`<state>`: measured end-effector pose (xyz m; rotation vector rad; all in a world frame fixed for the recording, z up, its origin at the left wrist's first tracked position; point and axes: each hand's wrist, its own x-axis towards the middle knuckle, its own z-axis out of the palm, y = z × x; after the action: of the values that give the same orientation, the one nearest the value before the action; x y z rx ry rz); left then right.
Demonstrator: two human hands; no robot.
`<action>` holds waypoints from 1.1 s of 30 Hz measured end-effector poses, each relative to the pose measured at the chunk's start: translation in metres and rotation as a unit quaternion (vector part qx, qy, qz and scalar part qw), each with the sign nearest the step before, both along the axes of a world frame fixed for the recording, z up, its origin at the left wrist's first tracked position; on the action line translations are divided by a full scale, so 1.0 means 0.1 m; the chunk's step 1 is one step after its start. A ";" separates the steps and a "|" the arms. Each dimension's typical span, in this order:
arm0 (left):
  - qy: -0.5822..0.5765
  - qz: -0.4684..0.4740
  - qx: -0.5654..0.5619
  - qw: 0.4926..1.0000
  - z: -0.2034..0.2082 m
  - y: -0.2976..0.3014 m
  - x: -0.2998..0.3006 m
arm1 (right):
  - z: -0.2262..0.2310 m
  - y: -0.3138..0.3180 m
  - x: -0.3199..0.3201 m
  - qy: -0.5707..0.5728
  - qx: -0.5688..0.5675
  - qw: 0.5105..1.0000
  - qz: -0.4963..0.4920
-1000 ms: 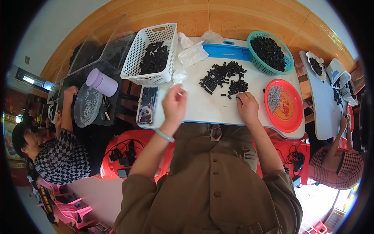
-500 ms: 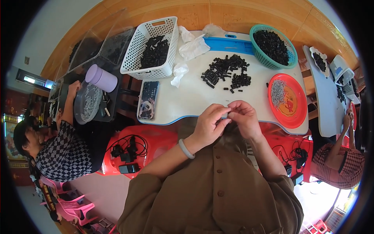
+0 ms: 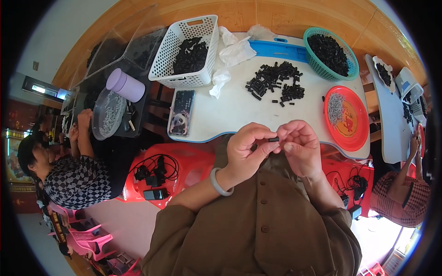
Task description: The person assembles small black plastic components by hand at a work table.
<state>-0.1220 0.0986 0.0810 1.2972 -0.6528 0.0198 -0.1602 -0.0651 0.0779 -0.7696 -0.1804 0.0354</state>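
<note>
Over the table's near edge, my left hand [image 3: 251, 149] pinches a small black tube [image 3: 273, 139] between thumb and forefinger. Close against the tube's right end is my right hand [image 3: 302, 148], its fingers curled in; anything in them is hidden. Beyond both hands, a loose pile of similar black tubes [image 3: 271, 79] lies on the white table [image 3: 221, 117]. To the right, a round red tray [image 3: 352, 135] carries a heap of thin grey pins or screws [image 3: 336, 109]; I cannot tell which.
A white perforated basket [image 3: 177, 82] and a green basket [image 3: 317, 69] hold more black pieces. Crumpled tissue [image 3: 221, 82] and a phone [image 3: 182, 112] lie on the left. Red stools [image 3: 195, 165] with cables flank me. People sit at tables on both sides.
My hands have parted slightly, and the black tube now shows between them. The right hand's fingers are less tightly pressed to the left's. The whole view has shifted a little.
</note>
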 end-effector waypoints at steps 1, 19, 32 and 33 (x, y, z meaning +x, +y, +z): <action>0.047 -0.023 -0.052 0.997 0.05 0.00 -0.03 | 0.02 0.02 -0.02 -0.023 -0.006 1.000 -0.005; -0.088 0.054 0.119 0.988 0.22 0.19 0.03 | 0.27 0.00 -0.08 -0.168 -0.226 0.958 -0.047; 0.073 0.002 0.189 0.979 -0.57 0.07 0.04 | -0.23 -1.63 -0.01 0.129 -0.764 0.531 -0.343; 0.081 0.002 0.192 0.978 -0.61 0.04 0.03 | -0.27 -1.71 -0.05 0.180 -0.798 0.493 -0.296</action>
<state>-0.1186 0.1030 0.0198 1.6536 -0.5282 -0.2158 -0.1652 -0.2364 0.0511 -2.6721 0.7006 -0.3591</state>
